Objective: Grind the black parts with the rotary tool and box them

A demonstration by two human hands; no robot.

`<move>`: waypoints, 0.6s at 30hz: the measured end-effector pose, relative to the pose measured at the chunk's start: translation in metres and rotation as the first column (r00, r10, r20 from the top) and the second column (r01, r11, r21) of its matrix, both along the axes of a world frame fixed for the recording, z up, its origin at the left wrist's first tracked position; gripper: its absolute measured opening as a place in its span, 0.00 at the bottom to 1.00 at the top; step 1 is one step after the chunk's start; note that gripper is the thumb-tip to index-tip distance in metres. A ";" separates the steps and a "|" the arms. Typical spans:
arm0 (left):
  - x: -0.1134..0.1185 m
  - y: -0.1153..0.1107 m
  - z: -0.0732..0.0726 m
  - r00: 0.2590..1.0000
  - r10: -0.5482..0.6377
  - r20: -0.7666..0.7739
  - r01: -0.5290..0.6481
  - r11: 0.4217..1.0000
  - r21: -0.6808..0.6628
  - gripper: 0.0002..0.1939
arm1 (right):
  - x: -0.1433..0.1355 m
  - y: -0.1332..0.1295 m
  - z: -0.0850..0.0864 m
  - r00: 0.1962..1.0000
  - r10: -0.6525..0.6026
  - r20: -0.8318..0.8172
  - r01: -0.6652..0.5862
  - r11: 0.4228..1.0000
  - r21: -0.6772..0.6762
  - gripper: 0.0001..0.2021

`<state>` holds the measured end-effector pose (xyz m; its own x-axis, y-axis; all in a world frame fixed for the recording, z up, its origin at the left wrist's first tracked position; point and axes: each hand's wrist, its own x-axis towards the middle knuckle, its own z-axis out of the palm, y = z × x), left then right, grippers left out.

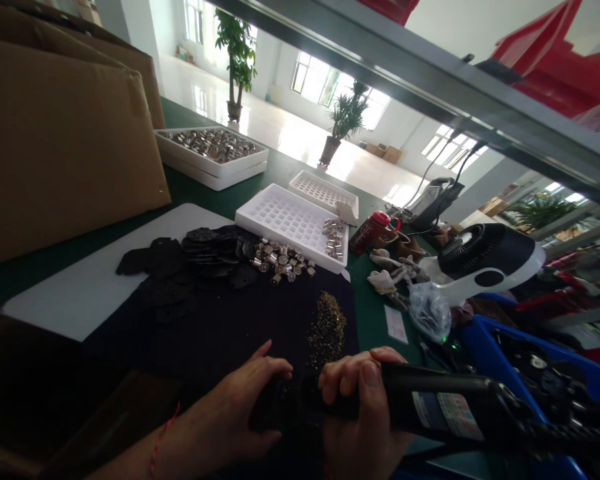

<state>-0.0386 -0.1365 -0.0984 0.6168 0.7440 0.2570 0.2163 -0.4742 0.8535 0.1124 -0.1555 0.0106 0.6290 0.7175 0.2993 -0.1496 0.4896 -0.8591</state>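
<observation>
My right hand (363, 407) is wrapped around a black electric screwdriver (443, 403), which has a label on its body and a coiled cord at its rear. The tool points left toward my left hand (233, 410), whose fingers curve around a small dark part (273, 403). Shadow hides that part's shape and the tool's tip. Just beyond, small brass-coloured screws (330, 327) lie scattered on a dark cloth (240, 327). Farther back are a heap of short metal cylinders (283, 261) and a pile of flat black plates (205, 250).
A white compartment tray (285, 217) holds several cylinders at its right end. Stacked trays (220, 175) stand behind, beside a cardboard box (70, 133). To the right are a red bottle (373, 230), a fan (490, 257) and a blue bin (485, 340). A metal shelf beam (410, 80) crosses overhead.
</observation>
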 end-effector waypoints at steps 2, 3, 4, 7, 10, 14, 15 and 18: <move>0.000 0.000 0.004 1.000 0.000 0.006 0.000 1.000 0.011 0.43 | 0.000 0.000 0.001 1.000 0.002 0.002 -0.002 1.000 0.007 0.06; -0.001 0.001 0.006 1.000 -0.001 0.000 0.001 1.000 0.005 0.43 | -0.001 0.000 0.001 1.000 0.003 0.003 -0.003 1.000 0.009 0.06; -0.001 0.001 0.007 1.000 -0.003 -0.013 0.003 1.000 -0.007 0.43 | -0.001 0.000 0.001 1.000 0.002 0.002 -0.002 1.000 0.010 0.06; -0.001 0.001 0.008 0.999 -0.008 -0.032 0.008 1.000 -0.022 0.42 | -0.003 0.001 0.002 1.000 -0.003 0.004 0.003 1.000 0.015 0.05; -0.001 0.001 0.003 1.000 -0.007 -0.022 0.006 1.000 -0.011 0.43 | -0.004 0.001 0.002 1.000 0.003 0.016 -0.003 1.000 0.022 0.05; 0.000 0.001 0.000 1.000 -0.011 -0.013 0.011 1.000 -0.020 0.43 | -0.005 0.002 0.004 0.999 0.020 0.028 -0.020 1.000 0.006 0.07; 0.001 0.002 0.001 1.000 -0.012 -0.004 0.012 1.000 -0.020 0.43 | -0.005 0.002 0.004 0.999 0.027 0.031 -0.027 1.000 0.000 0.08; 0.001 0.003 0.007 1.000 -0.016 0.004 0.016 0.999 -0.042 0.41 | -0.004 0.003 0.003 0.996 0.066 0.052 -0.065 0.998 -0.024 0.09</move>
